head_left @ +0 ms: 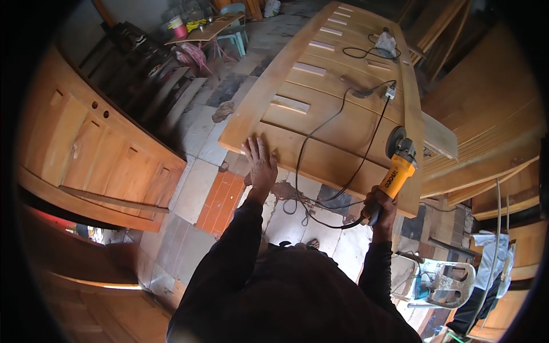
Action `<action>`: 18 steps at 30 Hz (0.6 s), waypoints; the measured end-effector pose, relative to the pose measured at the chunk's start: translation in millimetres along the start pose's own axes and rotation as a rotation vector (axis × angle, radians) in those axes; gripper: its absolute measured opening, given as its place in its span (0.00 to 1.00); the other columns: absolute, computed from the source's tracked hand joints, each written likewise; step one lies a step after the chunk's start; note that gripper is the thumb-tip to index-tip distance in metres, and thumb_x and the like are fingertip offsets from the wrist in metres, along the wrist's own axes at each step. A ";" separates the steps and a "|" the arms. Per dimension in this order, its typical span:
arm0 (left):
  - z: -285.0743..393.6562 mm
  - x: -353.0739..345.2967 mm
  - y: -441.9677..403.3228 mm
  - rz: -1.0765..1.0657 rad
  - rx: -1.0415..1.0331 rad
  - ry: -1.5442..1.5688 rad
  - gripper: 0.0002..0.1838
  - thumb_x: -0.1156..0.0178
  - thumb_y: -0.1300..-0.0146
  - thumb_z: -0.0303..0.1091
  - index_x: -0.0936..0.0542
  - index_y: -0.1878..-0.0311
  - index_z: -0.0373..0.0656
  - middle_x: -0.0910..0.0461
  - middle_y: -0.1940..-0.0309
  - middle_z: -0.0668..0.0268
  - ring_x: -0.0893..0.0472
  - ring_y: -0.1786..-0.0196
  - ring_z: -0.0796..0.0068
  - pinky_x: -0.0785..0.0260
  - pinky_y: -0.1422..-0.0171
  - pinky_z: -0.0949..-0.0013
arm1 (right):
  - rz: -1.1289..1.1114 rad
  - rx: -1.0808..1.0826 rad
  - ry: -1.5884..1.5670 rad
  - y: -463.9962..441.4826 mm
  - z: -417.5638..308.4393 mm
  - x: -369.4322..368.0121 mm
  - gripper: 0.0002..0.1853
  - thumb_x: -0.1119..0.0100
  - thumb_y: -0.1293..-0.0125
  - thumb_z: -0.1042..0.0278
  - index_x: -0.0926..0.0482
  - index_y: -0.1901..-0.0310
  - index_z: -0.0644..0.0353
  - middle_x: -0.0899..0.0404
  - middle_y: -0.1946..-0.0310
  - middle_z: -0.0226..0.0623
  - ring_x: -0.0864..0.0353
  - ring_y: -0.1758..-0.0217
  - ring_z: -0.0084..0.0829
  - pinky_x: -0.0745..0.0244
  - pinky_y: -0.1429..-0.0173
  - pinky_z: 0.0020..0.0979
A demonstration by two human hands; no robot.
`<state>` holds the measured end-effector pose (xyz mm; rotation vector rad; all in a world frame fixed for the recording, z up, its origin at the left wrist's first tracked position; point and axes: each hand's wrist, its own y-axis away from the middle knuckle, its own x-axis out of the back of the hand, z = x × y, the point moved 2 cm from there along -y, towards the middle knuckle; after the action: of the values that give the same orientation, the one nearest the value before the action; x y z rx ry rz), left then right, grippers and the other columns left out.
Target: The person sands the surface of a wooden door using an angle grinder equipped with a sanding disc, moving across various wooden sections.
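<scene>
A large wooden door (pixel 343 137) lies flat before me, with several short light wood strips on its left part. My right hand (pixel 384 210) is wrapped round the rear of a yellow angle grinder (pixel 397 174) near the door's right front corner. The grinder's dark disc (pixel 396 142) is at or just over the wood; contact is hard to tell. Fingers stretched out, my left hand (pixel 261 167) rests at the door's near left edge and holds nothing. From the grinder a black cord loops down and back up to a white socket (pixel 390 91) on the door.
Another panelled door (pixel 97 148) leans at the left. Wooden panels (pixel 486 114) stand at the right. A white plastic chair (pixel 446 283) is at the lower right. At the back, a small table (pixel 207 31) holds a red-and-white jug (pixel 178 26). Cord hangs near my feet.
</scene>
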<state>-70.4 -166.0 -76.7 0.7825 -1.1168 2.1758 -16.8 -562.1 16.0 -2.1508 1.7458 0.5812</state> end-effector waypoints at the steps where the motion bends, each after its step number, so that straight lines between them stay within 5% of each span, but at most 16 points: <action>1: -1.4 4.5 0.9 -0.016 -0.015 0.045 0.37 0.49 0.16 0.44 0.42 0.17 0.26 0.53 0.14 0.33 0.59 0.12 0.23 0.59 0.09 0.35 | -0.009 0.015 -0.003 8.7 -3.7 -18.2 0.16 0.31 0.36 0.69 0.21 0.51 0.67 0.16 0.70 0.42 0.14 0.75 0.33 0.15 0.75 0.32; 8: -13.7 35.8 1.8 -0.161 -0.159 0.106 0.41 0.41 0.22 0.41 0.43 0.14 0.34 0.49 0.12 0.41 0.54 0.11 0.32 0.53 0.10 0.38 | 0.002 0.068 0.017 38.0 13.5 -110.2 0.16 0.33 0.37 0.68 0.21 0.49 0.65 0.15 0.64 0.42 0.12 0.67 0.33 0.13 0.66 0.31; 13: -24.8 54.2 -5.8 -0.256 -0.313 -0.115 0.43 0.43 0.23 0.53 0.40 0.15 0.33 0.44 0.15 0.40 0.46 0.14 0.34 0.58 0.11 0.32 | 0.027 0.054 0.021 35.0 38.5 -168.0 0.17 0.32 0.37 0.68 0.21 0.49 0.64 0.14 0.61 0.41 0.11 0.66 0.33 0.12 0.63 0.34; 18: -42.5 66.6 -20.4 -0.362 -0.432 -0.061 0.39 0.41 0.23 0.51 0.35 0.18 0.36 0.36 0.21 0.39 0.37 0.20 0.37 0.46 0.15 0.36 | 0.117 -0.002 0.047 33.8 63.3 -213.5 0.20 0.31 0.36 0.63 0.20 0.47 0.65 0.14 0.60 0.41 0.11 0.66 0.34 0.12 0.69 0.32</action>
<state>-110.7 -105.7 -39.4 0.7831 -1.3009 1.5512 -94.6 -356.9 66.8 -2.0904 1.9069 0.5662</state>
